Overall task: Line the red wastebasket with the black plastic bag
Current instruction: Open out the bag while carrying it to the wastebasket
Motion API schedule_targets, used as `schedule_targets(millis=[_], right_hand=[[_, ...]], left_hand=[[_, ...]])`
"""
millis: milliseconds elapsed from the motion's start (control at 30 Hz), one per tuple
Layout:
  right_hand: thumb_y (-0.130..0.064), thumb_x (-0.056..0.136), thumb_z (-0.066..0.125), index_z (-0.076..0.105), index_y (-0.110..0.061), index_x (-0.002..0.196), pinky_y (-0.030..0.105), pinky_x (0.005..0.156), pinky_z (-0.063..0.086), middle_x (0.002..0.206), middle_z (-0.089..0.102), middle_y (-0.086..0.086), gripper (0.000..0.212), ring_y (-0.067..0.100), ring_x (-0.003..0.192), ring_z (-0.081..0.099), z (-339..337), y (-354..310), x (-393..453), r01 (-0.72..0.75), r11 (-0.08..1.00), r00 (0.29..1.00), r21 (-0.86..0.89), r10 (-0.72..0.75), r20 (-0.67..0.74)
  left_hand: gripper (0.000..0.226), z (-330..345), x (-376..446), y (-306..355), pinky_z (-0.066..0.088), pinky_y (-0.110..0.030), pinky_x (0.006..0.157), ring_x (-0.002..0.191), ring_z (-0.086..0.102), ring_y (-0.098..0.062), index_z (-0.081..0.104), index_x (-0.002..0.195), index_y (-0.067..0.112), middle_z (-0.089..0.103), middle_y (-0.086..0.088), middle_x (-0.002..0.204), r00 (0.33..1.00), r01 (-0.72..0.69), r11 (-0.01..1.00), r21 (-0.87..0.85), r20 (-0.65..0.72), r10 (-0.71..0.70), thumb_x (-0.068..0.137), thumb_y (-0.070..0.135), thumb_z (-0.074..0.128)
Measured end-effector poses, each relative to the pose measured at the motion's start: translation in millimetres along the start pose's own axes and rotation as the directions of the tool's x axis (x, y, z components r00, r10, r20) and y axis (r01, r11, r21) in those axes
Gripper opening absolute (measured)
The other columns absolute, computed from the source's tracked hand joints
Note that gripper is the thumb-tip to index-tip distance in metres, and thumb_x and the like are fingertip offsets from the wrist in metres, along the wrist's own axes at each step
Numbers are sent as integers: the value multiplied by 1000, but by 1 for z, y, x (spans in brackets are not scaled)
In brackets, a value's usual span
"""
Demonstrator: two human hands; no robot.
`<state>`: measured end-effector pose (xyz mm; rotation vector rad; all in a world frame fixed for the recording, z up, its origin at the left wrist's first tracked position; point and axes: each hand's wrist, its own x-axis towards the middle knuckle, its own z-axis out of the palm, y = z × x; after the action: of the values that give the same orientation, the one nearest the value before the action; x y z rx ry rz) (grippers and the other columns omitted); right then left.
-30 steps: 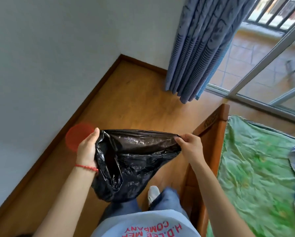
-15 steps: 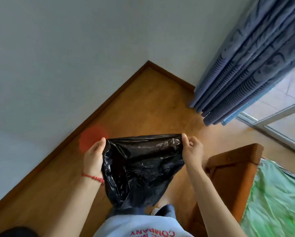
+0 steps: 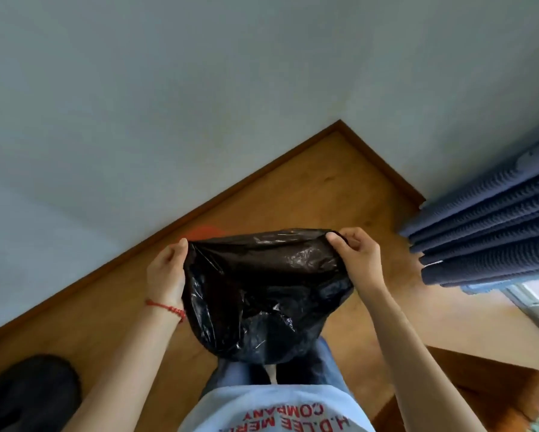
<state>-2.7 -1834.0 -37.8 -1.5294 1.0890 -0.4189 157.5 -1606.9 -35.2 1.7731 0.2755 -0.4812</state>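
Head view of a person standing in a room corner, looking down. The black plastic bag (image 3: 262, 294) hangs in the air in front of the torso, its mouth stretched between both hands. The left hand (image 3: 165, 272) grips the left edge of the mouth, fingers curled around the plastic; a red string bracelet (image 3: 165, 307) circles that wrist. The right hand (image 3: 357, 260) pinches the right edge between thumb and curled fingers. Only a blurred red patch of the red wastebasket (image 3: 204, 231) shows above the bag's upper rim, near the baseboard (image 3: 112, 269). Blue curtains (image 3: 486, 238) hang at right over the wooden floor (image 3: 308, 188); a wooden bed frame (image 3: 480, 388) occupies the lower right.
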Motion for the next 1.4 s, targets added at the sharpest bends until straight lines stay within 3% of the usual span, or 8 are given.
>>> schedule_targets(millis=[200, 367, 533, 600, 733, 933, 1133, 1400], right_hand=[[-20, 76, 71, 60, -14, 84, 7, 53, 43, 77, 61, -5, 16, -1, 65, 57, 21, -30, 67, 72, 989, 946, -126, -28, 324], [-16, 75, 72, 57, -18, 80, 14, 56, 49, 83, 62, -2, 16, 12, 75, 62, 38, -57, 124, 191, 965, 782, -177, -40, 621], [-15, 75, 72, 60, -13, 84, 21, 63, 55, 87, 64, -2, 15, 13, 79, 63, 55, -73, 168, 303, 931, 672, -204, -57, 739], [-13, 76, 71, 61, -15, 84, 24, 66, 56, 87, 64, -3, 14, 14, 79, 64, 65, -75, 177, 336, 916, 640, -220, -51, 766], [-10, 77, 69, 63, -18, 81, 16, 61, 53, 81, 64, -5, 11, 12, 75, 62, 91, -81, 184, 357, 902, 618, -243, -33, 786], [1, 78, 65, 67, -11, 88, 26, 78, 48, 86, 63, -3, 16, 15, 84, 59, 144, -81, 180, 454, 846, 593, -278, -55, 803], [10, 79, 56, 67, -8, 91, 26, 77, 46, 90, 64, 5, 24, 16, 86, 58, 184, -84, 176, 497, 811, 600, -308, -65, 797], [-13, 78, 69, 68, -11, 81, 20, 69, 45, 79, 63, -1, 4, 13, 77, 58, 244, -91, 177, 495, 798, 561, -343, 9, 828]], left_hand=[[30, 7, 16, 8, 45, -38, 81, 83, 57, -25, 58, 64, 18, 58, -4, 75, 982, -14, 999, -33, -187, 7, 88, 36, 54], [28, 25, 16, 18, 43, -25, 62, 72, 54, -16, 57, 66, 17, 57, 0, 73, 921, -31, 993, -117, -390, -17, 90, 30, 51], [31, 44, 13, 22, 45, -16, 55, 56, 53, -3, 52, 63, 12, 52, -2, 65, 863, -98, 971, -218, -505, -26, 92, 20, 49], [33, 45, 12, 19, 43, -23, 60, 60, 50, -10, 49, 60, 14, 50, -3, 64, 834, -106, 963, -246, -550, -49, 92, 20, 50], [33, 36, 13, 12, 42, -15, 55, 61, 49, -7, 50, 59, 15, 50, -1, 63, 773, -125, 963, -240, -632, -58, 91, 21, 51], [31, 7, 26, -4, 41, -12, 55, 58, 48, -2, 53, 61, 17, 51, 1, 63, 687, -120, 967, -225, -721, -83, 91, 22, 51], [33, -26, 50, -21, 38, -9, 51, 49, 46, 6, 50, 59, 17, 46, -1, 61, 675, -98, 958, -269, -725, -135, 91, 20, 51], [30, -62, 79, -24, 42, -11, 55, 63, 48, -7, 54, 62, 16, 51, -1, 65, 696, -71, 933, -354, -687, -208, 91, 21, 52]])
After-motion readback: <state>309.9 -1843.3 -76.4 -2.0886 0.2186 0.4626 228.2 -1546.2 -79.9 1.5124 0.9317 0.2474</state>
